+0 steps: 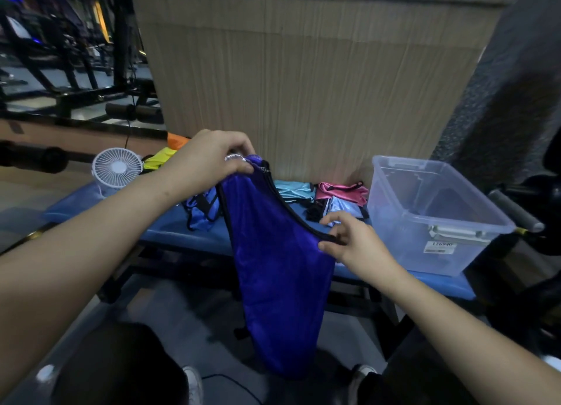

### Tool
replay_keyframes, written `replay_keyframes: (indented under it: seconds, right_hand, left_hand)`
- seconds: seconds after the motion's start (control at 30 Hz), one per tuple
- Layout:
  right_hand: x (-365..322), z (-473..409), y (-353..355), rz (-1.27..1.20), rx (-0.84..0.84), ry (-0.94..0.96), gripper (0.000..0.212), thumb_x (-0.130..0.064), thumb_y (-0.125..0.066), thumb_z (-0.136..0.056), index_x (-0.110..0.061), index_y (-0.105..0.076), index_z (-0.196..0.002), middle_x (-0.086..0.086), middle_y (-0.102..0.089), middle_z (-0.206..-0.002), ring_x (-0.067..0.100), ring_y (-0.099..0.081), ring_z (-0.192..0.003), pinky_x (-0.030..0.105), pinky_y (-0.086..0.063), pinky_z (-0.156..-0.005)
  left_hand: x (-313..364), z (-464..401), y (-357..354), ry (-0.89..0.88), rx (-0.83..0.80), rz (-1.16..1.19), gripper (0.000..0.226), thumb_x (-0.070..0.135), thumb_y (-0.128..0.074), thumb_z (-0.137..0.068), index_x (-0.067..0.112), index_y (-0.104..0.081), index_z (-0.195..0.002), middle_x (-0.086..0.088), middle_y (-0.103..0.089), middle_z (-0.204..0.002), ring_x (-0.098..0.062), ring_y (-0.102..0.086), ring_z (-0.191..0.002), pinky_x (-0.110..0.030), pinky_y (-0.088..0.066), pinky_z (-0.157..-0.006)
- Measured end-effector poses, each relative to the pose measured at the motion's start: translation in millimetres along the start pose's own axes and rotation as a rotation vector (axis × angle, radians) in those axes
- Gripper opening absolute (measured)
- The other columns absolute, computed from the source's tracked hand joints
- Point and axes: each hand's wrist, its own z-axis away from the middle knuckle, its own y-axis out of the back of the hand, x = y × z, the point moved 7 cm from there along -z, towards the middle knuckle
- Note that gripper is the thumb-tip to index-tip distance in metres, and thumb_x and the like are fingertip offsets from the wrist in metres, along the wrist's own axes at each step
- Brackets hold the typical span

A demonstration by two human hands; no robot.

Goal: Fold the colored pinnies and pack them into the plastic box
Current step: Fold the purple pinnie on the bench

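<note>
The left hand (pixel 209 158) is pinching the top corner of a dark blue pinny (pixel 273 268), its grip clamped on the gathered fabric with thumb and fingers curled round it, held up above the table (pixel 188 237). The right hand (pixel 349 237) is pinching the pinny's black-trimmed edge lower down and to the right, its grip also closed on the cloth between thumb and fingertips. Between the two grips the trimmed edge is running in a slanting line, and below them the rest of the pinny is hanging free in front of the table, down toward the floor between the person's shoes. Just to the right of the right grip, the clear plastic box (pixel 437 216) is sitting on the table with its lid off and a numbered label on its near side; no pinny is showing inside it. Beyond the right grip, a pink pinny (pixel 340 190) and a light blue pinny (pixel 294 190) are lying on the table near the wall. Below the left grip, a paler blue pinny (pixel 200 210) is lying crumpled on the table, and to its left a small white fan (pixel 117 166) is standing beside yellow and orange pinnies (pixel 161 157).
</note>
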Motion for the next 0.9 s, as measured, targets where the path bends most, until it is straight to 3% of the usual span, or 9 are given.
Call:
replay_keyframes:
  seconds: [0.1,0.23,0.3,0.43,0.53,0.6,0.7,0.8,0.9]
  right_hand:
    - [-5.1,-2.1,0.7,0.076,-0.071,-0.045,0.020,-0.013,-0.077,-0.084,-0.027,-0.066,-0.075,-0.013,-0.063,-0.063,-0.002,-0.054,-0.057,0.027,-0.049,-0.066]
    - [-29.3,-1.5,16.0,0.164,-0.006,-0.012,0.026,-0.014,-0.075,-0.085,-0.027,-0.058,-0.070,-0.013,-0.057,-0.064,0.002,-0.050,-0.060,0.020,-0.042,-0.062]
    - [-42.6,-2.3,26.1,0.146,0.012,-0.010,0.024,-0.012,-0.074,-0.086,-0.024,-0.058,-0.073,-0.010,-0.055,-0.066,0.005,-0.049,-0.056,0.018,-0.043,-0.052]
    - [-62.2,-12.3,44.9,0.072,0.020,-0.035,0.020,-0.007,-0.069,-0.089,-0.016,-0.058,-0.075,-0.001,-0.058,-0.070,0.012,-0.057,-0.044,0.032,-0.050,-0.040]
    - [-65.7,-30.3,56.9,0.024,0.017,-0.066,0.019,-0.004,-0.068,-0.090,-0.013,-0.058,-0.076,0.006,-0.064,-0.075,0.031,-0.066,-0.049,0.035,-0.051,-0.041]
    - [-61.7,-45.9,63.2,0.023,0.013,-0.104,0.019,-0.006,-0.068,-0.089,-0.015,-0.058,-0.077,0.003,-0.061,-0.070,0.036,-0.068,-0.052,0.037,-0.052,-0.045]
    - [-49.3,-75.2,65.7,0.009,-0.007,-0.143,0.013,-0.012,-0.069,-0.085,-0.016,-0.060,-0.078,0.002,-0.063,-0.070,0.029,-0.072,-0.058,0.056,-0.059,-0.070]
    - [-40.5,-110.9,69.1,0.002,-0.026,-0.162,0.007,-0.017,-0.067,-0.082,-0.017,-0.063,-0.076,0.002,-0.070,-0.071,0.024,-0.073,-0.064,0.053,-0.059,-0.079]
    - [-33.3,-148.6,73.3,-0.025,-0.044,-0.182,0.008,-0.012,-0.066,-0.084,-0.011,-0.063,-0.076,0.011,-0.068,-0.072,0.031,-0.072,-0.066,0.048,-0.061,-0.070]
  left_hand:
    - [6.7,-0.5,5.7,-0.003,-0.014,-0.048,0.007,0.020,-0.075,-0.086,0.024,-0.072,-0.092,0.006,-0.071,-0.087,-0.009,-0.060,-0.084,-0.006,-0.038,-0.065]
    - [15.7,-3.5,24.3,-0.002,0.002,-0.151,0.006,0.026,-0.070,-0.089,0.032,-0.070,-0.091,0.009,-0.071,-0.088,-0.014,-0.062,-0.092,-0.034,-0.050,-0.078]
    - [18.7,-7.6,37.0,0.011,0.050,-0.168,0.004,0.030,-0.069,-0.088,0.034,-0.069,-0.090,0.011,-0.071,-0.088,-0.014,-0.062,-0.094,-0.039,-0.052,-0.080]
    - [24.8,-26.2,54.5,0.027,0.131,-0.138,0.002,0.033,-0.069,-0.088,0.034,-0.068,-0.087,0.010,-0.069,-0.084,-0.017,-0.062,-0.092,-0.040,-0.052,-0.079]
    - [25.5,-46.1,57.1,0.025,0.122,-0.084,0.003,0.030,-0.069,-0.091,0.030,-0.068,-0.088,0.010,-0.066,-0.083,-0.016,-0.062,-0.088,-0.035,-0.048,-0.074]
    - [25.5,-59.7,56.8,-0.005,0.121,-0.065,0.004,0.031,-0.068,-0.091,0.029,-0.067,-0.088,0.012,-0.065,-0.082,-0.014,-0.061,-0.086,-0.032,-0.045,-0.071]
    - [17.3,-82.8,55.9,-0.015,0.131,-0.032,0.006,0.031,-0.069,-0.091,0.027,-0.068,-0.089,0.017,-0.061,-0.077,-0.002,-0.057,-0.077,-0.025,-0.040,-0.063]
    - [4.1,-114.2,51.8,-0.008,0.140,-0.003,0.005,0.031,-0.068,-0.092,0.029,-0.068,-0.088,0.018,-0.063,-0.081,-0.002,-0.057,-0.081,-0.021,-0.039,-0.063]
    - [-8.5,-153.4,44.6,-0.002,0.117,-0.006,0.004,0.030,-0.069,-0.091,0.027,-0.069,-0.089,0.013,-0.066,-0.083,-0.006,-0.062,-0.082,-0.025,-0.045,-0.064]
